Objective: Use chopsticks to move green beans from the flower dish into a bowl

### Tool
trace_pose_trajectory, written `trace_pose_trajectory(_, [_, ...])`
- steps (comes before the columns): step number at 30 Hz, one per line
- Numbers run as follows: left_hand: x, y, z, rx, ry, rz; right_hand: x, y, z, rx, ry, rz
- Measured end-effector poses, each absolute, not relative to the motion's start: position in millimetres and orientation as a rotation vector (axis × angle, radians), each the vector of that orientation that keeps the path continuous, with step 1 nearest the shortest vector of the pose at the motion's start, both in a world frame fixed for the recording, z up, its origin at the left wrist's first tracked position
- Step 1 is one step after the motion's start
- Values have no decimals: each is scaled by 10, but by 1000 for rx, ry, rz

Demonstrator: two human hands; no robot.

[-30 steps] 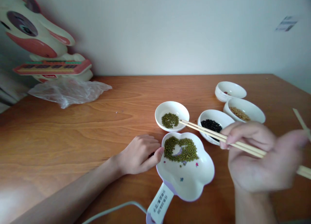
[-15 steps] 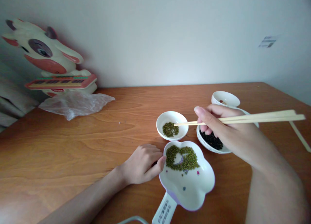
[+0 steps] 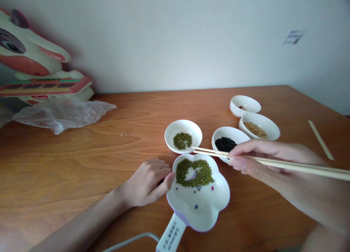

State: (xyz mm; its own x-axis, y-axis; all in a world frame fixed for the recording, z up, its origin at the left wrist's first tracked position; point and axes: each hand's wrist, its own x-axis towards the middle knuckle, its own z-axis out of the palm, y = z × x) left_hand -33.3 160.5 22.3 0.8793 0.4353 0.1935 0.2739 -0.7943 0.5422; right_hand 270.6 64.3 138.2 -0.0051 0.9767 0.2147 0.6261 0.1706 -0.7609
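A pale, plain wall (image 3: 175, 37) is seen behind, lit evenly by soft, diffuse light. A small grey striped label (image 3: 292, 37) is stuck high on it at the right. The foreground is filled by a wooden bench (image 3: 68, 161) of warm orange-brown with its grain plainly shown, and its far edge is met by the wall. At the far left a cream and red cartoon cow figure (image 3: 32, 62) is stood against the wall. A crumpled clear plastic bag (image 3: 60, 113) is laid just before it.

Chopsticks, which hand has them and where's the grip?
The right hand holds the chopsticks, grip behind the tips; back ends leave the frame.
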Motion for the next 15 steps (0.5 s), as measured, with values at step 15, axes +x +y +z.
trace_pose_trajectory(15, [-357,1608,202,2536,539,363,2427,761,1395,-1471,-1596,627])
